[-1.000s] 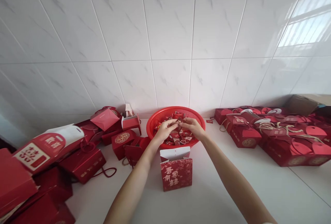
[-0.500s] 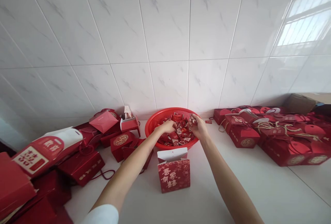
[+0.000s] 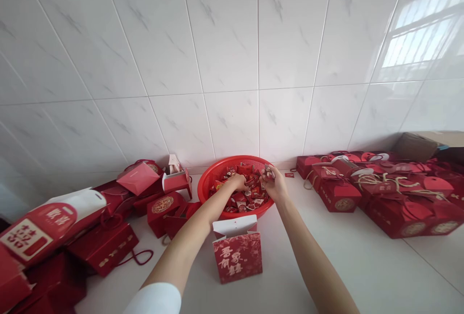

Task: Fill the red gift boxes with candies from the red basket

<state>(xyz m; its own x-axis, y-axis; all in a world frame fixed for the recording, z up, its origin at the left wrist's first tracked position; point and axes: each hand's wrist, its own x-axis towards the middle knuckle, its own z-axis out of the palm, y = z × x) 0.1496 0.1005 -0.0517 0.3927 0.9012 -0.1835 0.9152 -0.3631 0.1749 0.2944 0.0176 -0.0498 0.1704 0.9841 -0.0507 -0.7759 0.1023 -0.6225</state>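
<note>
A red plastic colander (image 3: pixel 208 171) holds a heap of red wrapped candies (image 3: pixel 241 203). My left hand (image 3: pixel 237 182) reaches down among the candies, its fingers apart and partly hidden by the hand. Over the colander's right rim, my right hand (image 3: pixel 277 187) is closed around wrapped candies (image 3: pixel 268 171). Between my forearms, a red gift box (image 3: pixel 238 257) with white lettering stands upright in front of the colander. Its top is open, and a white inner flap (image 3: pixel 234 227) rises at the back.
Red gift boxes (image 3: pixel 103 249) with cords lie heaped on the left of the white table (image 3: pixel 290 280). Several closed boxes (image 3: pixel 335 191) with strings stand in rows at the right. A cardboard box (image 3: pixel 420 145) sits behind them. A tiled wall (image 3: pixel 232 121) borders the back.
The view has shifted slightly, so the scene sits a little lower and further left. My left hand has moved slightly among the candies. My right hand still holds candies over the rim.
</note>
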